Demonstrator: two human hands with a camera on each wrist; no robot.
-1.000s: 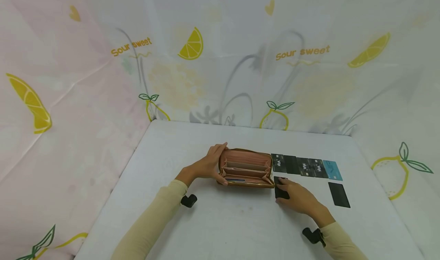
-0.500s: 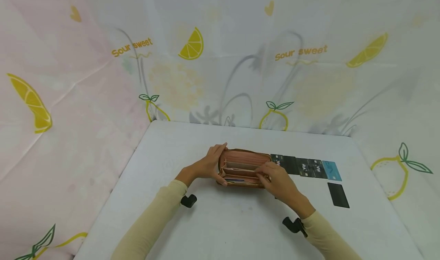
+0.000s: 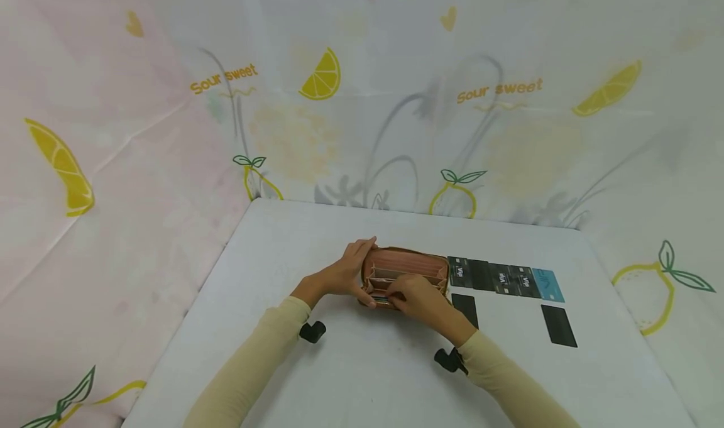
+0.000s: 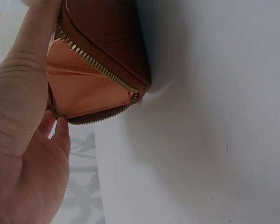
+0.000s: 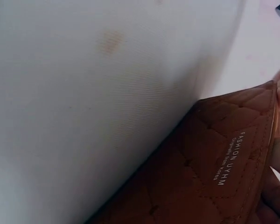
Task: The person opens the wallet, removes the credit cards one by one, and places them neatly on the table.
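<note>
A brown quilted zip-around wallet [image 3: 418,259] stands opened on the white table, its pinkish compartments facing up. My left hand [image 3: 344,273] grips its left end, thumb in front and fingers behind; in the left wrist view the hand [image 4: 25,107] is beside the brass zip [image 4: 100,67]. Over the front compartment, my right hand [image 3: 421,299] has bent fingers reaching in at several thin card edges [image 3: 382,300]. Its fingertips are partly hidden, so whether they pinch a card cannot be seen. In the right wrist view, the wallet's outer face [image 5: 214,163] carries small lettering.
Right of the wallet lies a row of black cards [image 3: 483,275], ending in a blue card [image 3: 547,285]. Below the row are two dark cards, one [image 3: 466,308] near my right forearm and another [image 3: 559,325] farther right. A lemon-print cloth [image 3: 390,132] hangs behind the table.
My right hand has let go of the dark card right of the wallet and moved left, over the wallet's right part, to its front compartment. The left hand keeps its hold.
</note>
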